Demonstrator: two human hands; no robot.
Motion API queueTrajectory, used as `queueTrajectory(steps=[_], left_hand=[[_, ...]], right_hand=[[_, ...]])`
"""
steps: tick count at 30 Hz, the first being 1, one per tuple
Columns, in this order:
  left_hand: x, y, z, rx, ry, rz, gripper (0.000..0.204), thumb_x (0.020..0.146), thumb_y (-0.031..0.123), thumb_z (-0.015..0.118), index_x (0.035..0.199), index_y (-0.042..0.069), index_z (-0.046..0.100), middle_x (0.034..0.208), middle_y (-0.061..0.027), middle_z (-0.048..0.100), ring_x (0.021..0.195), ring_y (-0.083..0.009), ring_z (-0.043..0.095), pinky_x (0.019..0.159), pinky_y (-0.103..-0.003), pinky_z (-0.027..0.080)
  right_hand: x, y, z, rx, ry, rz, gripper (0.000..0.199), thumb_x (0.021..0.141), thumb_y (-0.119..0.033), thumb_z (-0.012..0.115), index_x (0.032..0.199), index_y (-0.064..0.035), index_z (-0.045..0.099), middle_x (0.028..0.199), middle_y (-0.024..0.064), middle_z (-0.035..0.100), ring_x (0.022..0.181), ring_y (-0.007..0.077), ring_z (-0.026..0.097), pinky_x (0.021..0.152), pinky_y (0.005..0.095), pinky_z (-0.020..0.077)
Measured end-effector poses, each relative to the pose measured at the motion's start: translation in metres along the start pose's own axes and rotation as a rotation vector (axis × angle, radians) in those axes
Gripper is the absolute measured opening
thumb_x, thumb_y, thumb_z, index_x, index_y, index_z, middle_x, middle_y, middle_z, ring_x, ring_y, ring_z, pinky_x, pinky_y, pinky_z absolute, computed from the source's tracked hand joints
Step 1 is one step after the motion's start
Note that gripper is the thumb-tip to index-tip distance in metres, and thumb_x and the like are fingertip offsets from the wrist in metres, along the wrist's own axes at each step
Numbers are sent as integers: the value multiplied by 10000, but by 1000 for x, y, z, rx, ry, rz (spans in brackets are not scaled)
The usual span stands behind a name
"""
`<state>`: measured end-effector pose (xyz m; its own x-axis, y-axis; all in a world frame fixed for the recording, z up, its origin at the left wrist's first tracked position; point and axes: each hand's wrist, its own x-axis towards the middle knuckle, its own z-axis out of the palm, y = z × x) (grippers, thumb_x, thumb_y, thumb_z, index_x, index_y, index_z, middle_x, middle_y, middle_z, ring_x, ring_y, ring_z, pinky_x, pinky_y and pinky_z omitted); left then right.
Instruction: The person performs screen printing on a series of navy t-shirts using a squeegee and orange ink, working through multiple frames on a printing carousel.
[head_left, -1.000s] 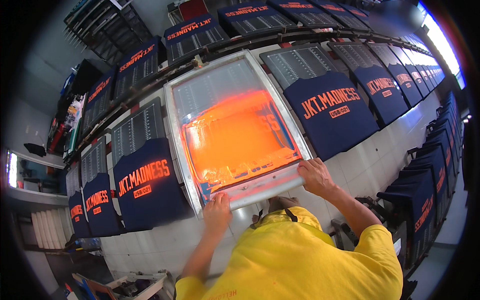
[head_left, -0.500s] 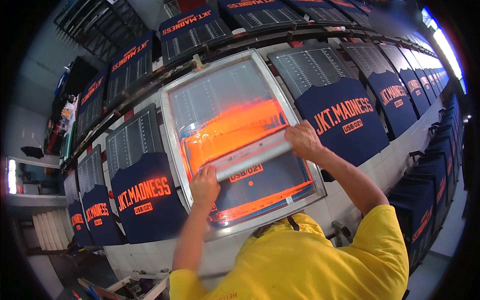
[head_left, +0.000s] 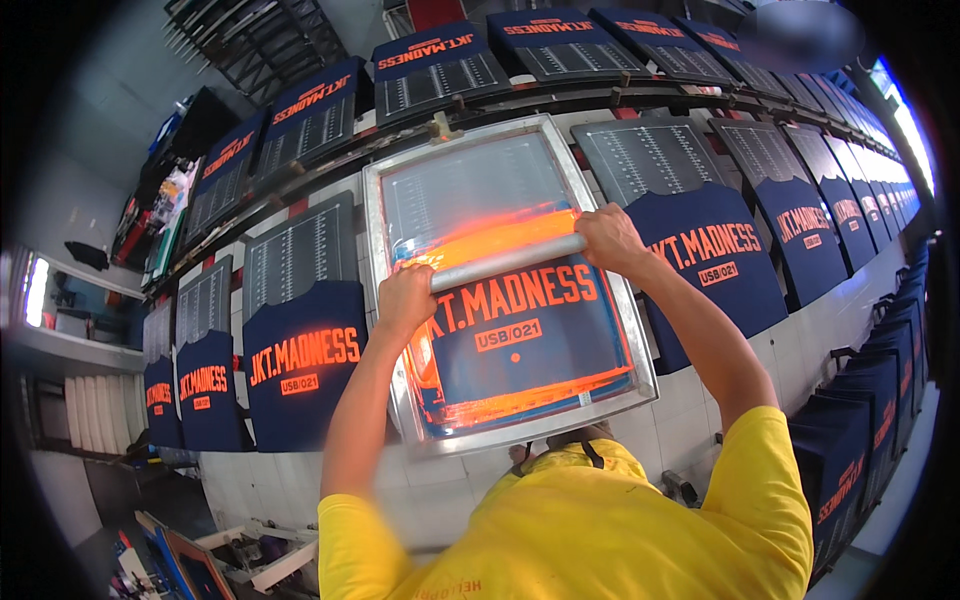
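Note:
A metal-framed printing screen (head_left: 378, 250) lies flat on a dark blue shirt on the long table. Both hands grip a grey squeegee bar (head_left: 505, 260) laid across the screen's middle: my left hand (head_left: 405, 297) at its left end, my right hand (head_left: 610, 238) at its right end. A band of orange ink (head_left: 500, 236) sits just beyond the bar. Below the bar the mesh shows orange lettering over blue (head_left: 520, 330).
Printed dark blue shirts (head_left: 295, 360) lie in a row left and right (head_left: 715, 255) of the screen, on boards along the white table (head_left: 820, 320). A second row of shirts (head_left: 430, 60) runs behind. More shirts (head_left: 850, 460) hang along the table's right side.
Both hands have pushed the squeegee from the near edge of the screen to its middle. The orange ink moved away with it, uncovering the lettering below.

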<state>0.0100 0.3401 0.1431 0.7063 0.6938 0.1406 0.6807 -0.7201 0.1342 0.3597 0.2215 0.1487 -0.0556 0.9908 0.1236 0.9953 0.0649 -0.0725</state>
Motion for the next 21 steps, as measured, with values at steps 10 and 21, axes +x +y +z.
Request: queueTrajectory(steps=[10,21], left_hand=[[-162,56,-19,-38,61,-16,282,649,-4,667,920,70,642,896,-79,666,779,-289,674,669,-401,550],[-245,83,16,3,191,19,211,715,21,634,917,66,677,995,-55,702,848,-212,705,664,-321,536]], right_hand=[[-150,-84,-14,99,157,-82,192,601,-37,691,772,-68,610,811,75,619,773,275,621,734,413,436],[-220,-129,-2,102,142,-84,247,615,-34,660,859,-41,625,914,80,618,855,259,603,790,395,442]])
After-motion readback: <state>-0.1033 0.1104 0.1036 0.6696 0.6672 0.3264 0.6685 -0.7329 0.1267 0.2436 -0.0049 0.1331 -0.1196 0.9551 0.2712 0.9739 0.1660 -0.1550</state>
